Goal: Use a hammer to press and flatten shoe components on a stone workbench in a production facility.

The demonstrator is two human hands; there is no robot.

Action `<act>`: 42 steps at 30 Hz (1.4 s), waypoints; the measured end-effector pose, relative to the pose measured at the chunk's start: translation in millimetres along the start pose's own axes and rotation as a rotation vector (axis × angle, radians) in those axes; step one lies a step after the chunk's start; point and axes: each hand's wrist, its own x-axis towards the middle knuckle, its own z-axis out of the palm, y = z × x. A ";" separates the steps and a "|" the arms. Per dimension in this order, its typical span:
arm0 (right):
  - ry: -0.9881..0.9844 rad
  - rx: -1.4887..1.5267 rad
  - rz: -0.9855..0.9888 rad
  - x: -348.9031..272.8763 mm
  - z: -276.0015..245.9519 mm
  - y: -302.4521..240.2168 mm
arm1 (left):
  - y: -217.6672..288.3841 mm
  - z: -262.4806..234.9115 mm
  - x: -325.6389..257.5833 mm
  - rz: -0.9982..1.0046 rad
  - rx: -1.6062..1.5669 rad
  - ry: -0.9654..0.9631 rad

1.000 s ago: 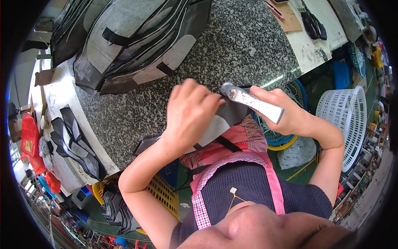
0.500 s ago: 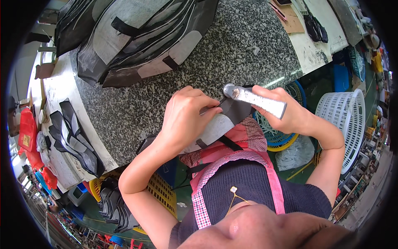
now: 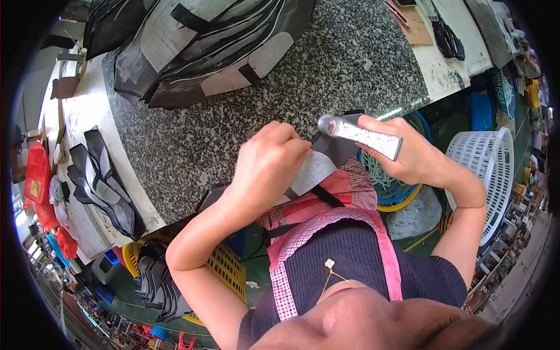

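1 apron (image 3: 335,219), pink, chk. trim, nearest.
1 gry/blk pc. (image 3: 315,175), at near edge of tabletop (image 3: 192,146), overhanging twd. apron.
1 L hand (image 3: 268,154), over the pc.: fingers curled, tips bunched at its edge; pinch or press, can't tell.
1 R hand (image 3: 417,149), fingers wrapped tight round hammer (image 3: 364,138); metal head raised abv. the pc., rounded end twd. L hand.
1 lg. pile of gry/blk pcs. (image 3: 216,64), far side of tabletop, w/ blk tabs.
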 end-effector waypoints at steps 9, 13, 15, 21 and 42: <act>-0.028 -0.101 -0.067 -5.9 9.4 6.5 | 8.4 4.1 -1.8 0.180 0.261 -0.051; 0.344 0.042 0.027 -13.4 -14.9 -2.6 | 0.8 6.7 9.5 0.155 0.134 -0.024; 0.394 0.195 0.115 -21.3 -20.6 6.7 | -0.7 14.8 26.0 0.156 0.159 -0.016; 0.223 -0.081 0.026 -3.2 -9.4 28.3 | -0.3 32.2 63.6 0.092 0.058 0.125; 0.177 -0.047 0.023 -6.7 -20.1 29.6 | 10.2 31.0 35.6 0.048 0.076 0.157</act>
